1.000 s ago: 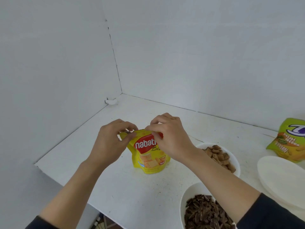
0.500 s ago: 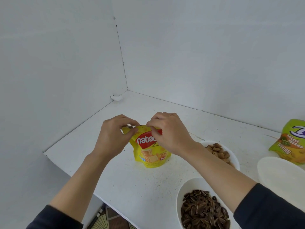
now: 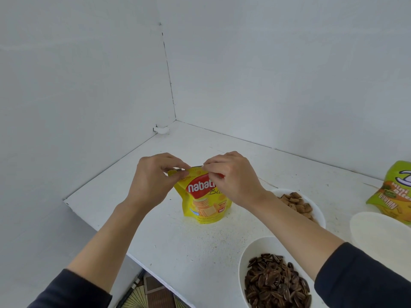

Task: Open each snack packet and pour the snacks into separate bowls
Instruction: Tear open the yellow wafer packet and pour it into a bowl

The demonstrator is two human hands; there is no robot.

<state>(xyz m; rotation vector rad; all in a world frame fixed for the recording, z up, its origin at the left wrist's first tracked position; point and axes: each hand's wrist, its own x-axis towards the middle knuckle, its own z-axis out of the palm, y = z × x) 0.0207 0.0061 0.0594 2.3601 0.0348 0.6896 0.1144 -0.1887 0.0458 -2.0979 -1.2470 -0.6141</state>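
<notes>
Yellow and shiny, the wafer packet (image 3: 205, 201) stands upright on the white table (image 3: 178, 245), just left of the bowl of brown squares (image 3: 299, 206). Your left hand (image 3: 153, 181) pinches the top left corner of the packet. Your right hand (image 3: 231, 177) pinches the top edge next to it. The two pinches are close together, and that looks good for tearing.

Hold tight with both hands. Pull one hand toward you and push the other away, so the top rips in a line. Go slow, or the packet may burst and wafers could fly out. Keep the bottom of the packet on the table while you tear.

The bowl of dark seeds (image 3: 275, 281) is full too, so the wafers should go in the empty white bowl (image 3: 382, 236) on your right. The green packet (image 3: 393, 192) behind it looks not yet poured.
</notes>
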